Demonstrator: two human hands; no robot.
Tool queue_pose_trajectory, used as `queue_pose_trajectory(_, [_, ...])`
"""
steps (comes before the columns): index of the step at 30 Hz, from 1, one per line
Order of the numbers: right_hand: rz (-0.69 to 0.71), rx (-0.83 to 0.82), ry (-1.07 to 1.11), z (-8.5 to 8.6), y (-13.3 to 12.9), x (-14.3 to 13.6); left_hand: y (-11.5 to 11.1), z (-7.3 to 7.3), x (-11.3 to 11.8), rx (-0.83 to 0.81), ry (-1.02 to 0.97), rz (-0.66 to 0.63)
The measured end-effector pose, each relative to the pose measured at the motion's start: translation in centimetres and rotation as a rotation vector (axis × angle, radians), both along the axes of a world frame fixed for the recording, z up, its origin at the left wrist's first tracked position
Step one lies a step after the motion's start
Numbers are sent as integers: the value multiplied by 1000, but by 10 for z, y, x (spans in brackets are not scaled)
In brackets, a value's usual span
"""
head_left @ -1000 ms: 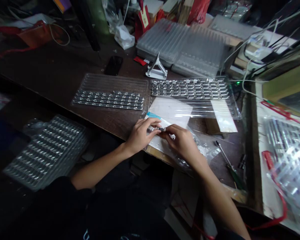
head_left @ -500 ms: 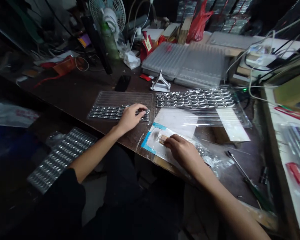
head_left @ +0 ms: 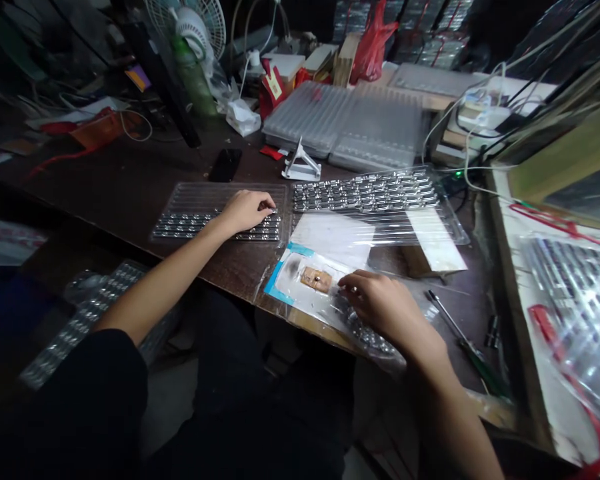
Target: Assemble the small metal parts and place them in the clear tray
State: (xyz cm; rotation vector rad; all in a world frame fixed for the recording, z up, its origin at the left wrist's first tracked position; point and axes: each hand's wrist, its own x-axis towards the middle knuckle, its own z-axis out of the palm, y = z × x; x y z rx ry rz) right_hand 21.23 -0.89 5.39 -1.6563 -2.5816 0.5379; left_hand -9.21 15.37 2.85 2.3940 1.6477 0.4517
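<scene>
My left hand [head_left: 247, 210] is over the left clear plastic tray [head_left: 195, 193], thumb and fingers pinched at rows of small shiny metal parts [head_left: 180, 227]; a bright bit shows at the fingertips. My right hand [head_left: 380, 300] hovers beside a small brown block [head_left: 316, 279], apart from it, its fingers curled together. Whatever those fingers hold is hidden. The block has a dark round spot in its middle and lies on a white board [head_left: 300, 303] with blue tape [head_left: 277, 283] at its corner. Beneath the right hand lies a clear bag [head_left: 375, 340] of small metal pieces.
Another tray [head_left: 450, 230] of metal parts rests behind the board, partly over a white strip [head_left: 437, 240]. A screwdriver [head_left: 460, 333] lies at right. Farther back are a white stand [head_left: 301, 163], a phone [head_left: 226, 165] and stacked clear trays [head_left: 305, 110].
My right hand has let go of the brown block and moved right, off it. My left hand's fingers have closed together over the tray. The whole view has shifted.
</scene>
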Motion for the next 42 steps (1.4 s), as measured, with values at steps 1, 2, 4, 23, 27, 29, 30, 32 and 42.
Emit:
queue_pose_trajectory(1, [-12, -15, -42, 1, -1, 3, 1, 2, 0, -3, 31, -8])
queue_pose_trajectory(2, [-20, -30, -76, 1, -1, 5, 2, 3, 0, -3, 57, -17])
queue_pose_trajectory(4, [-21, -55, -118, 2, -1, 7, 4, 5, 1, 2, 99, -35])
queue_pose_trajectory(23, [8, -39, -129, 3, -4, -1, 6, 21, 146, 117, -108, -288])
queue_pose_trajectory(27, [26, -9, -37, 7, -5, 5, 11, 9, 183, 170, -125, -300])
queue_pose_trajectory(29, [48, -6, 39, 9, -6, 7, 13, 5, 188, 170, -123, -308])
queue_pose_trajectory(30, [55, -11, 74, 10, -7, 8, 14, 4, 189, 166, -123, -311])
queue_pose_trajectory(32, [51, -44, 130, 13, -9, 9, 14, 3, 188, 149, -128, -316])
queue_pose_trajectory(42, [-1, -73, 29, 10, -7, 12, -57, 29, 146, 29, -459, -386])
